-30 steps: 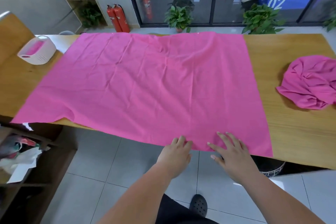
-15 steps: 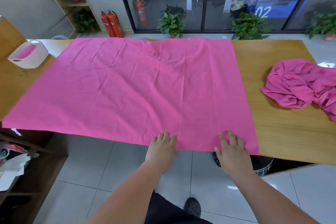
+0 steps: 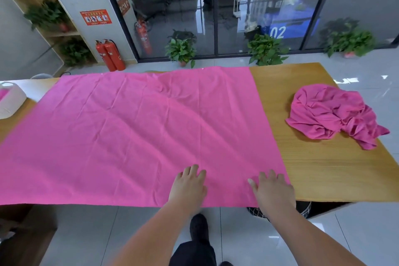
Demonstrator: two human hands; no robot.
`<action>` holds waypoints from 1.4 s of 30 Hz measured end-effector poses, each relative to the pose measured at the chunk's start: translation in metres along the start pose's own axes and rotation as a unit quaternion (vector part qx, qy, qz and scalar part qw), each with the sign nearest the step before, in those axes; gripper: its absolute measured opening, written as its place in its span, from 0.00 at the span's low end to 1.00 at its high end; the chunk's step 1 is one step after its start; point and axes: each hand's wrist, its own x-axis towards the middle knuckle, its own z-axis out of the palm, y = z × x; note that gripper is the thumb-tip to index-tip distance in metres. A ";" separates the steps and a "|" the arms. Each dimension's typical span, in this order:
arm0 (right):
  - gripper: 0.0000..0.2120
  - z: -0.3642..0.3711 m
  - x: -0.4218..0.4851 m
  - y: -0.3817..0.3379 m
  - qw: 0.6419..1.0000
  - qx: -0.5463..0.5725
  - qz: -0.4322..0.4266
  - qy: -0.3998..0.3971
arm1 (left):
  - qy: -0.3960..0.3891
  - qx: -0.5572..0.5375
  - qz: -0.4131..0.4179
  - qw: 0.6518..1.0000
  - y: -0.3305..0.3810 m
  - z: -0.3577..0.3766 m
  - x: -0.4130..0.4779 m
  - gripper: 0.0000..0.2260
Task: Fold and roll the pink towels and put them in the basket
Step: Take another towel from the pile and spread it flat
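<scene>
- Since half a second ago both hands have slid to the right along the near edge of the table, and the right one has reached the spread towel's near right corner.
- White basket (image 3: 9,101): at the table's left edge, something pink inside.
- Spread towel (image 3: 133,136): flat over most of the table (image 3: 323,168), reaching its near edge, with soft creases in the middle.
- Left hand (image 3: 190,185): flat on the towel by the near edge, fingers straight, gripping nothing.
- Right hand (image 3: 272,190): flat on that corner, fingers spread.
- Crumpled towel (image 3: 332,114): heaped near the right edge, well apart.
- Risk: both hands sit at the right end, so lifting from here could fold the towel askew, trap the creases, or drag the unheld left part off the near edge.
</scene>
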 end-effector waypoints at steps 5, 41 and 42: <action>0.28 -0.019 0.045 -0.008 1.000 0.011 -0.011 0.001 | 0.014 -0.023 -0.006 1.000 -0.014 -0.020 0.048 0.22; 0.36 -0.091 0.514 -0.085 0.994 0.077 0.031 0.065 | 0.062 -0.066 -0.095 0.991 -0.170 -0.029 0.459 0.33; 0.36 -0.090 0.517 -0.087 0.995 0.076 0.030 0.064 | 0.067 -0.067 -0.095 0.991 -0.172 -0.027 0.460 0.33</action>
